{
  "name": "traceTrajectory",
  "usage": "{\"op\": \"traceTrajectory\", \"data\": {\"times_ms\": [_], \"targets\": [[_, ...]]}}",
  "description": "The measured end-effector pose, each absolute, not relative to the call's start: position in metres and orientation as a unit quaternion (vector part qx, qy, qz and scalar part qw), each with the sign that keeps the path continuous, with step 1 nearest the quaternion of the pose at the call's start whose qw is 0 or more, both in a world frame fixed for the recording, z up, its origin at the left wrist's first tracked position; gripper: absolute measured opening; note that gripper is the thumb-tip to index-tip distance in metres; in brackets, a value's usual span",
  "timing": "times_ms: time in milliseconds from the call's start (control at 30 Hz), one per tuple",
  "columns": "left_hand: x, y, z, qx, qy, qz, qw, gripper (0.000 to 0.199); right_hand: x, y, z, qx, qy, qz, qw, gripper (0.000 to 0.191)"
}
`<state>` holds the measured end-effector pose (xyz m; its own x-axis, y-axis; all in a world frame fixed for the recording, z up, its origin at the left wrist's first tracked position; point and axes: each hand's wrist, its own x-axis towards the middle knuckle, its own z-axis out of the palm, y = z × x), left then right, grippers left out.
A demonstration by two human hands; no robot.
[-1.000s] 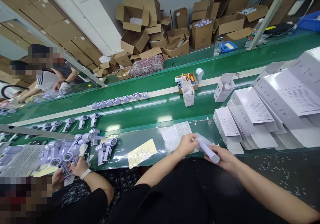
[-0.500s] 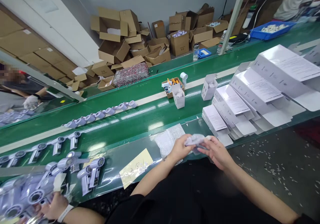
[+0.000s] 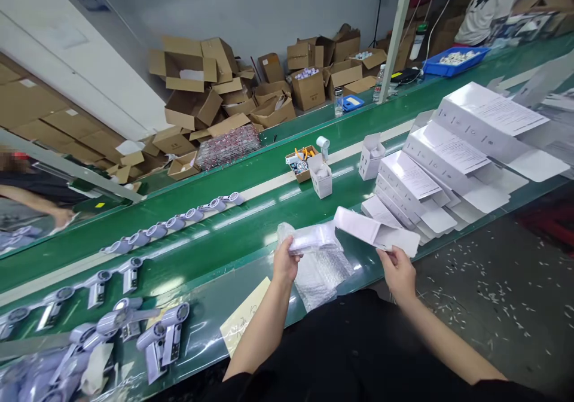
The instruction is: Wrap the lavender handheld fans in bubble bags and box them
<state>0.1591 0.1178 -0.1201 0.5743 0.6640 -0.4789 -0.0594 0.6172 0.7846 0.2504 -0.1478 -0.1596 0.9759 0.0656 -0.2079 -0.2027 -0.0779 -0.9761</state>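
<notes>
My left hand (image 3: pixel 286 261) is closed round one end of a pale lavender bundle (image 3: pixel 314 238) in clear wrapping, which hides its exact kind. Under it, bubble wrap bags (image 3: pixel 320 279) lie on the near edge of the bench. My right hand (image 3: pixel 398 273) pinches the lower edge of a white carton (image 3: pixel 359 225) between thumb and fingers. That carton is tilted on its side, its open end and flap towards my right. The bundle's right end is close to the carton's closed end.
Rows of white cartons (image 3: pixel 412 174) with printed sheets stand at the right. Lavender handheld fans (image 3: pixel 170 324) lie at the left, with more along the green conveyor (image 3: pixel 251 222). Two open small cartons (image 3: pixel 321 180) stand ahead. A handwritten yellow note (image 3: pixel 242 318) lies near my left forearm.
My hands have moved apart; the right now holds a white carton, and the left holds the wrapped bundle. The other person's hand at lower left has left the view.
</notes>
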Motion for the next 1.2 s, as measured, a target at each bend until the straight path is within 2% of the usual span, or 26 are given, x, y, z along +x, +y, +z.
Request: {"op": "traceTrajectory", "data": {"times_ms": [100,233,300,433,567,633,700,833,967,1100,1200], "targets": [[0.161,0.121,-0.109,0.32,0.407,0.23,0.824,0.031,0.265,-0.143,-0.139,-0.839,-0.143,0.006,0.525,0.019],[0.183,0.101,-0.096,0.367,0.345,0.202,0.84,0.033,0.306,-0.124,-0.124,-0.853,-0.355,0.089,0.373,0.018],[0.196,0.091,-0.093,0.441,0.321,0.206,0.812,0.037,0.32,-0.113,-0.129,-0.84,-0.408,0.103,0.342,0.024],[0.207,0.083,-0.087,0.605,0.346,0.258,0.669,0.037,0.329,-0.09,-0.155,-0.822,-0.423,0.056,0.376,0.045],[0.21,0.074,-0.071,0.821,0.307,0.296,0.38,0.03,0.328,-0.068,-0.174,-0.8,-0.445,0.026,0.402,0.043],[0.221,0.066,-0.06,0.901,0.26,0.26,0.23,0.029,0.329,-0.062,-0.177,-0.79,-0.46,0.006,0.405,0.043],[0.238,0.06,-0.05,0.943,0.241,0.186,0.135,0.028,0.331,-0.061,-0.178,-0.779,-0.476,-0.003,0.408,0.043],[0.262,0.057,-0.043,0.967,0.234,0.057,0.078,0.028,0.336,-0.066,-0.18,-0.757,-0.495,0.015,0.427,0.042],[0.252,0.047,-0.053,0.983,0.152,0.099,0.038,0.042,0.34,-0.07,-0.187,-0.724,-0.509,0.056,0.462,0.046],[0.231,0.036,-0.079,0.995,0.061,0.085,-0.006,0.041,0.343,-0.069,-0.195,-0.705,-0.511,0.074,0.486,0.053],[0.224,0.041,-0.097,0.994,0.096,0.044,-0.012,0.05,0.344,-0.066,-0.2,-0.7,-0.504,0.097,0.496,0.049]]}}
